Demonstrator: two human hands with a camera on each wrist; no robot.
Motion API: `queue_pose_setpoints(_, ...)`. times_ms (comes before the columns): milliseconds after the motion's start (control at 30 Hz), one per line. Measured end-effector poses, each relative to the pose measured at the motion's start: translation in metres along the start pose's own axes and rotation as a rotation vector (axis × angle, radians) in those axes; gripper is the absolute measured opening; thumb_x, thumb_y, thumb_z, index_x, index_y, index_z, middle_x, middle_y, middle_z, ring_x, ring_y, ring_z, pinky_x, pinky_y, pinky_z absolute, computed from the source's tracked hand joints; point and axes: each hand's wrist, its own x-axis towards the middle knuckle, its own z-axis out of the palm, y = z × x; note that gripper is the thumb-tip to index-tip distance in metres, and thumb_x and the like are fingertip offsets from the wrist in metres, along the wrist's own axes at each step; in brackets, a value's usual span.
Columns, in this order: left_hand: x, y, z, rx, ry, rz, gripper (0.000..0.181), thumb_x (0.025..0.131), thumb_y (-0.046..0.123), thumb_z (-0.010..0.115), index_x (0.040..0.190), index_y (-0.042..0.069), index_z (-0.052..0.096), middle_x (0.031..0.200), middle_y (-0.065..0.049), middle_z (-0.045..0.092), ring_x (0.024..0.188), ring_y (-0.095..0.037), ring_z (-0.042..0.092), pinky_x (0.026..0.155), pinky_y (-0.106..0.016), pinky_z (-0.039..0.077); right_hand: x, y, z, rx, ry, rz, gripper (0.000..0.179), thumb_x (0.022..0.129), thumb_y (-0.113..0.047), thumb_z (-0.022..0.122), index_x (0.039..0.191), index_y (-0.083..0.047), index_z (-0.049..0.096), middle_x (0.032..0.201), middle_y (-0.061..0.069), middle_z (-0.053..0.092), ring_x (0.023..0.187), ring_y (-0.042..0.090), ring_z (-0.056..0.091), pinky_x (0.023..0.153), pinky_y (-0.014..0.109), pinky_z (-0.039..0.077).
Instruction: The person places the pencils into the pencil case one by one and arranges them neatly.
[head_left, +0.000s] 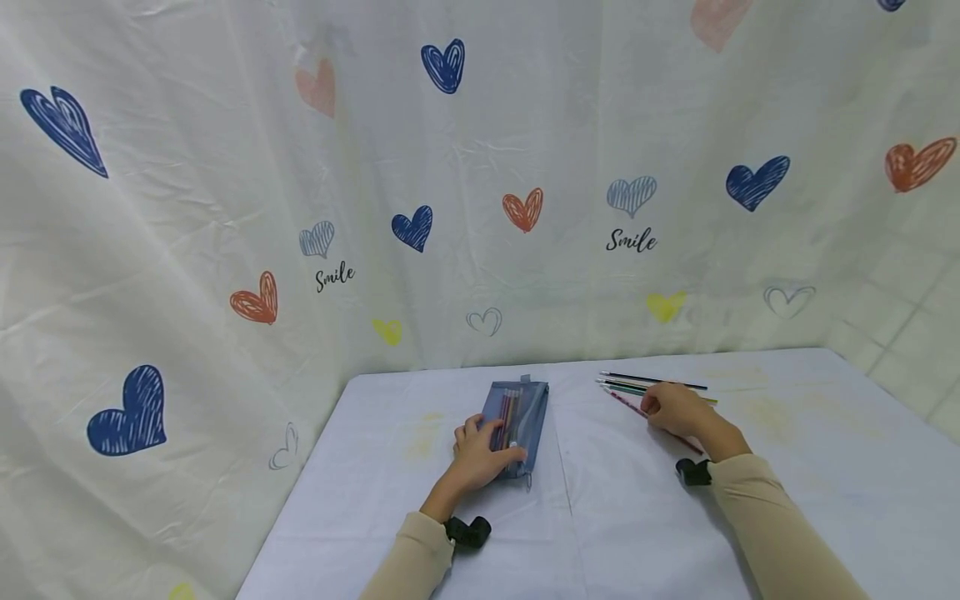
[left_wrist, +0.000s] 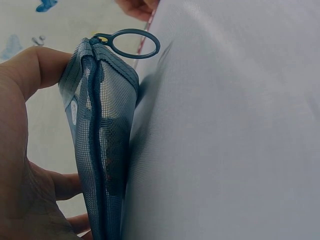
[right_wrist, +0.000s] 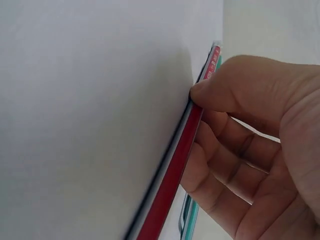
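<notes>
A blue mesh zip pencil case [head_left: 534, 425] lies on the table with several pencils showing through its top. My left hand [head_left: 480, 454] rests over its near left part, thumb and fingers spread apart on it. In the left wrist view the thumb touches the pencil case [left_wrist: 112, 100] near its ring-shaped zip pull [left_wrist: 155, 41]. To the right, my right hand [head_left: 675, 410] pinches a red pencil [right_wrist: 172, 180] between thumb and fingertips. That pencil slants across the table in the head view. A green pencil [right_wrist: 190, 225] shows behind the fingers.
Beyond my right hand lie a black pencil [head_left: 641, 377] and other pencils side by side, partly covered by the hand. A white cloth covers the table [head_left: 630, 517]. A curtain [head_left: 555, 283] printed with hearts hangs along the back and left.
</notes>
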Motion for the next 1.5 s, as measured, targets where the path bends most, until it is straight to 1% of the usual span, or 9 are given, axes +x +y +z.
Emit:
queue_pose_setpoints(267, 0.001, -0.002, 0.001, 0.012, 0.003, -0.005, 0.083, 0.083, 0.053, 0.074, 0.151, 0.013, 0.049, 0.162, -0.018, 0.025, 0.141, -0.039, 0.026, 0.109, -0.068, 0.029, 0.001, -0.004, 0.001, -0.004, -0.031, 0.010, 0.012, 0.081, -0.005, 0.075, 0.090, -0.005, 0.067, 0.083, 0.005, 0.063, 0.075, 0.019, 0.055, 0.067, 0.033, 0.045)
queue_pose_setpoints(467, 0.001, -0.001, 0.000, 0.010, 0.005, -0.003, 0.083, 0.083, 0.054, 0.074, 0.151, 0.014, 0.050, 0.163, -0.019, 0.025, 0.142, -0.040, 0.025, 0.110, -0.067, 0.028, 0.002, -0.004, 0.002, 0.023, -0.008, 0.017, 0.014, 0.081, -0.007, 0.075, 0.092, -0.006, 0.067, 0.083, 0.005, 0.063, 0.075, 0.020, 0.054, 0.067, 0.033, 0.045)
queue_pose_setpoints(733, 0.000, 0.000, -0.002, 0.010, 0.001, 0.007, 0.083, 0.083, 0.054, 0.073, 0.151, 0.014, 0.050, 0.162, -0.019, 0.026, 0.142, -0.040, 0.024, 0.110, -0.066, 0.028, 0.003, -0.006, 0.001, 0.152, 0.037, -0.059, 0.018, 0.085, -0.004, 0.072, 0.102, -0.001, 0.067, 0.085, 0.006, 0.063, 0.076, 0.018, 0.054, 0.065, 0.032, 0.045)
queue_pose_setpoints(900, 0.000, 0.000, -0.002, 0.010, -0.001, 0.002, 0.083, 0.083, 0.054, 0.073, 0.152, 0.014, 0.049, 0.163, -0.018, 0.025, 0.142, -0.039, 0.024, 0.111, -0.066, 0.028, 0.006, -0.009, -0.002, 0.245, 0.024, -0.040, 0.029, 0.088, -0.005, 0.069, 0.116, 0.001, 0.066, 0.091, 0.006, 0.062, 0.078, 0.017, 0.056, 0.064, 0.030, 0.048)
queue_pose_setpoints(1100, -0.001, 0.001, -0.003, 0.000, -0.004, -0.003, 0.081, 0.084, 0.052, 0.074, 0.151, 0.014, 0.050, 0.163, -0.018, 0.025, 0.142, -0.039, 0.024, 0.111, -0.067, 0.028, 0.004, -0.018, -0.006, 0.427, -0.007, -0.007, 0.036, 0.091, -0.002, 0.065, 0.126, 0.006, 0.059, 0.093, 0.009, 0.061, 0.075, 0.018, 0.058, 0.063, 0.032, 0.053)
queue_pose_setpoints(1167, 0.000, 0.001, -0.003, 0.002, -0.006, -0.006, 0.081, 0.084, 0.053, 0.073, 0.152, 0.015, 0.050, 0.163, -0.018, 0.025, 0.143, -0.039, 0.024, 0.111, -0.067, 0.028, 0.003, -0.021, -0.007, 0.466, -0.014, -0.003, 0.038, 0.092, -0.003, 0.064, 0.128, 0.007, 0.057, 0.096, 0.011, 0.062, 0.077, 0.018, 0.059, 0.066, 0.033, 0.054)
queue_pose_setpoints(1367, 0.001, 0.000, -0.002, 0.009, -0.008, 0.008, 0.082, 0.084, 0.053, 0.073, 0.151, 0.014, 0.049, 0.163, -0.018, 0.025, 0.142, -0.039, 0.024, 0.110, -0.067, 0.028, 0.002, -0.029, -0.007, 0.554, -0.021, 0.050, 0.041, 0.096, -0.006, 0.063, 0.134, 0.007, 0.052, 0.103, 0.015, 0.063, 0.086, 0.020, 0.065, 0.075, 0.036, 0.061)
queue_pose_setpoints(1433, 0.001, -0.001, -0.002, 0.011, -0.009, 0.010, 0.082, 0.083, 0.054, 0.073, 0.151, 0.014, 0.049, 0.163, -0.018, 0.025, 0.142, -0.039, 0.024, 0.110, -0.067, 0.028, 0.003, -0.031, -0.006, 0.583, -0.017, 0.064, 0.042, 0.097, -0.006, 0.064, 0.135, 0.007, 0.052, 0.103, 0.014, 0.063, 0.087, 0.020, 0.067, 0.078, 0.037, 0.062)
queue_pose_setpoints(1500, 0.001, -0.001, -0.002, 0.011, -0.010, 0.011, 0.083, 0.083, 0.055, 0.073, 0.152, 0.015, 0.049, 0.163, -0.018, 0.025, 0.143, -0.039, 0.024, 0.110, -0.067, 0.028, 0.003, -0.032, -0.005, 0.611, -0.019, 0.058, 0.042, 0.098, -0.005, 0.063, 0.136, 0.008, 0.050, 0.104, 0.015, 0.063, 0.088, 0.021, 0.068, 0.080, 0.040, 0.062)
